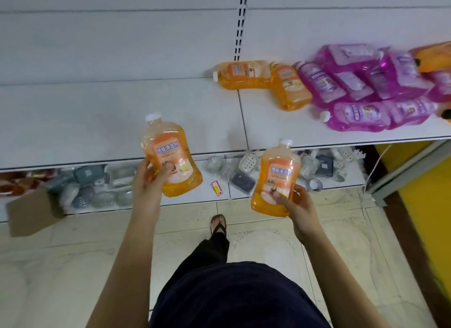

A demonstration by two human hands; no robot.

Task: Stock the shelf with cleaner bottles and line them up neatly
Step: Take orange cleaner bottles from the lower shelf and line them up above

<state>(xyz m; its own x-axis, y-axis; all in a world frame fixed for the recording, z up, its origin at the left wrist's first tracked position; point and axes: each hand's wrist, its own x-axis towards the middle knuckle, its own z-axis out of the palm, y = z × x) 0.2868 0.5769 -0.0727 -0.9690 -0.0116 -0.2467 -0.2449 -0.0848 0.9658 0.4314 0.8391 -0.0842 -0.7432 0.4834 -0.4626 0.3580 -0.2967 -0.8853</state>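
Orange bottle (168, 142): left grip (146, 183) clamped | twin bottle (278, 164): right grip (297, 210) clamped | purple bottles (356, 115) apparently toppled

pale speckled floor tiles (341, 232) in soft even light, a yellow panel (429, 205) at right, a brown cardboard box (31, 213) at left.

White shelf (97, 112) is carrying toppled cleaner bottles at the upper right.
Two orange cleaner bottles (244, 75) are lying on their sides at the shelf's seam, touching each other. Purple cleaner bottles (361, 83) are piling beside them toward the right edge, some resting on others. Below, wrapped soap dishes (248, 162) are lying on the lower shelf (185, 200).
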